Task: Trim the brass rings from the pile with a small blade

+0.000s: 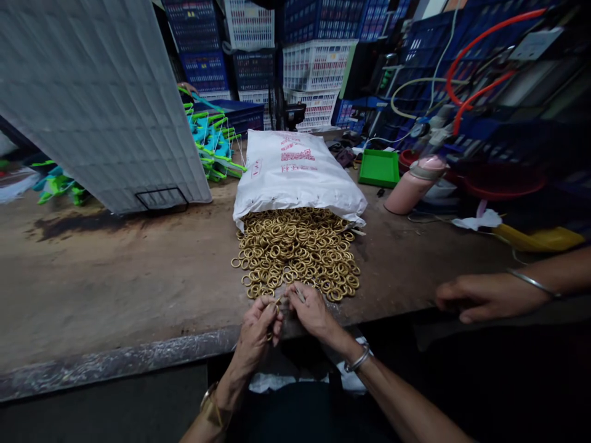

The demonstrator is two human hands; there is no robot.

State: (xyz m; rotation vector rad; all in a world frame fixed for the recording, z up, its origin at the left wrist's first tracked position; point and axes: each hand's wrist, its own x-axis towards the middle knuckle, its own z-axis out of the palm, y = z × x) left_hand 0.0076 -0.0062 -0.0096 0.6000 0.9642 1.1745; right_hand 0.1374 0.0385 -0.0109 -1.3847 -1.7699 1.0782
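A heap of gold-coloured rings [300,246] spills from the mouth of a white sack [295,166] onto the table. At the near edge of the heap, my left hand [259,325] is closed, pinching a gold ring [277,309] between thumb and fingers. Close beside it, my right hand [314,312] is closed on a small thin grey tool [300,296], whose exact kind I cannot make out. The fingertips of both hands nearly meet at the ring. My fingers hide part of the ring and of the tool.
Another person's hand [498,296] rests at the table's right edge. A tall pale ribbed panel [101,104] stands at left, near green and blue hangers [215,138]. A green tray [379,168] and a pink bottle [410,187] stand at right. Stacked crates [318,64] fill the back.
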